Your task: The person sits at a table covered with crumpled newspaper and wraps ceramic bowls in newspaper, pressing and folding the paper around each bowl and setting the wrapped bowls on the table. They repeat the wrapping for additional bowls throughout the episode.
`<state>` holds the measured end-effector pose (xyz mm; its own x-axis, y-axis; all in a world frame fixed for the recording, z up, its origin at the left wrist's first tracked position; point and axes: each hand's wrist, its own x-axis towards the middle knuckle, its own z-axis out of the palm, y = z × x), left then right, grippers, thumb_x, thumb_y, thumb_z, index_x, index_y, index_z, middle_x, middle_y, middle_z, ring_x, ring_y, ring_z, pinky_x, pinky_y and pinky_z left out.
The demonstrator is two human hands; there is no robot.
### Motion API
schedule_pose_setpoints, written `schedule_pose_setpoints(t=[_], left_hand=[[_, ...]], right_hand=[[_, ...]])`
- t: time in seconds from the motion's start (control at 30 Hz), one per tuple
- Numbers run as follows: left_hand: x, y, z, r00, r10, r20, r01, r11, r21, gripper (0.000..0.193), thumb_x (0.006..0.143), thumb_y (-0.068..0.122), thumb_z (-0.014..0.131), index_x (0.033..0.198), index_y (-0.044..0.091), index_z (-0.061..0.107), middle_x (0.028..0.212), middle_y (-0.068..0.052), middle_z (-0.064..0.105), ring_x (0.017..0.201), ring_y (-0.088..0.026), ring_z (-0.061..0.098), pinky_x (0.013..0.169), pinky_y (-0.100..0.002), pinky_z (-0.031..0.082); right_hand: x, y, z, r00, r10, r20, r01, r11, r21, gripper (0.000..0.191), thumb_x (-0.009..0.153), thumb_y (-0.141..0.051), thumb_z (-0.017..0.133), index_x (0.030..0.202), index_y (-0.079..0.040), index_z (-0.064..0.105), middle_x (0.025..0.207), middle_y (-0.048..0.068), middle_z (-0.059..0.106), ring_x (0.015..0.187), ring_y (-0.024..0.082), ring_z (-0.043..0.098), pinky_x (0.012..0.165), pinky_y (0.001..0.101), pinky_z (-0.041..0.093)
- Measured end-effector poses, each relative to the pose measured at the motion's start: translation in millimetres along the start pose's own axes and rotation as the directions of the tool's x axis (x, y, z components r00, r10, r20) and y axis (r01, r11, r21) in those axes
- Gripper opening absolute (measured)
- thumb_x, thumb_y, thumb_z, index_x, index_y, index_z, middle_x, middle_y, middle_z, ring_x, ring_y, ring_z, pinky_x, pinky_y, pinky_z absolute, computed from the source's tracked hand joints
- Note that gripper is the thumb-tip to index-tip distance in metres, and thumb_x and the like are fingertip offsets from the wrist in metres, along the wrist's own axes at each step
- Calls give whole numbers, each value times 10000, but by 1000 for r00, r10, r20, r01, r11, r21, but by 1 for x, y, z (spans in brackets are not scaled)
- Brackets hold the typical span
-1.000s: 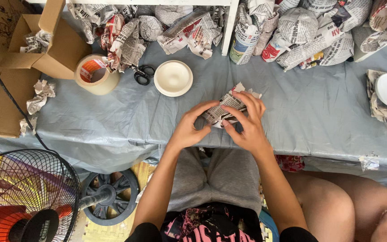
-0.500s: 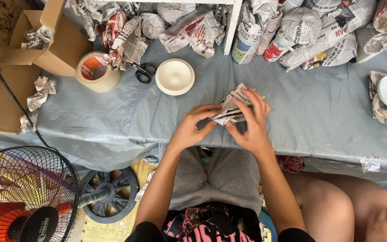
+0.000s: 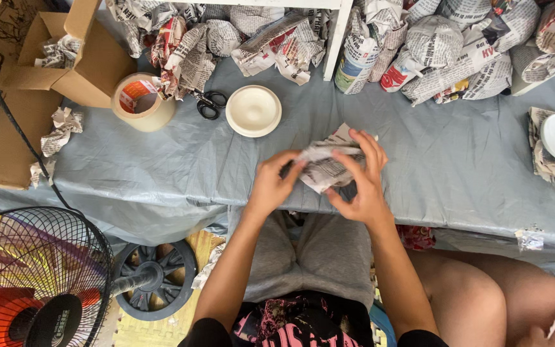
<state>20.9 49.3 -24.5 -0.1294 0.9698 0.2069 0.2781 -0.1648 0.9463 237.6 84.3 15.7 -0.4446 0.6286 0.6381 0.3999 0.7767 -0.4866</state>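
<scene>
both my hands closed on a newspaper bundle (image 3: 326, 166) – the wrapping looks nearly done.

the bundle sits between my palms over the near edge of the grey sheet (image 3: 431, 173); my left hand (image 3: 271, 186) pinches its left end, my right hand (image 3: 361, 183) clamps over the top and right side. paper covers whatever is inside, though loose corners stick out, so i judge the last tucks remain. a second ago my right fingers lay flatter across it – now they curl tighter. beyond my left hand: a bare white dish (image 3: 253, 110), scissors (image 3: 211, 103), a tape roll (image 3: 141, 101). past my right, wrapped bundles (image 3: 444, 51) are piled.
</scene>
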Motion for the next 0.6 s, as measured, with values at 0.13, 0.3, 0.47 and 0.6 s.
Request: schedule_pose_setpoints(t=[0.13, 0.3, 0.47, 0.6], left_hand=[[5, -27, 2, 981, -90, -172, 11, 910, -414, 152, 1111, 118, 628, 1207, 11, 676, 1047, -67, 739, 912, -86, 633, 782, -260, 515], [5, -43, -3, 971, -213, -111, 75, 710, -701, 343, 1105, 78, 596, 1427, -20, 533, 1184, -93, 726, 957, -113, 604, 772, -260, 430], [6, -39, -7, 986, -166, -5, 72, 457, -887, 462, 1042, -8, 547, 1486, 8, 422, 1322, -122, 662, 1215, -171, 630, 1061, -336, 493], [7, -34, -11, 987, -157, 18, 81, 404, -911, 492, 1042, -47, 521, 1516, 11, 400, 1375, -143, 624, 1264, -195, 600, 1102, -359, 465]], right_hand=[[-2, 0, -3, 997, -67, -22, 67, 997, -29, 378, 760, -363, 762, 1056, -138, 827, 1552, 200, 472, 1502, 396, 290, 1228, 542, 184], [4, 2, 1, 998, -49, 38, 51, 998, -41, 197, 789, -319, 820, 845, -131, 833, 1450, 89, 622, 1442, 316, 445, 1184, 486, 271], [5, -4, 7, 977, 211, -26, -204, 964, 170, 414, 831, -144, 874, 1191, -59, 687, 1403, 174, 600, 1236, 257, 635, 1032, 374, 534], [3, -3, 8, 977, 205, -61, -195, 971, 136, 677, 785, -109, 909, 1367, -46, 570, 1301, 163, 660, 1119, 236, 664, 973, 364, 544]])
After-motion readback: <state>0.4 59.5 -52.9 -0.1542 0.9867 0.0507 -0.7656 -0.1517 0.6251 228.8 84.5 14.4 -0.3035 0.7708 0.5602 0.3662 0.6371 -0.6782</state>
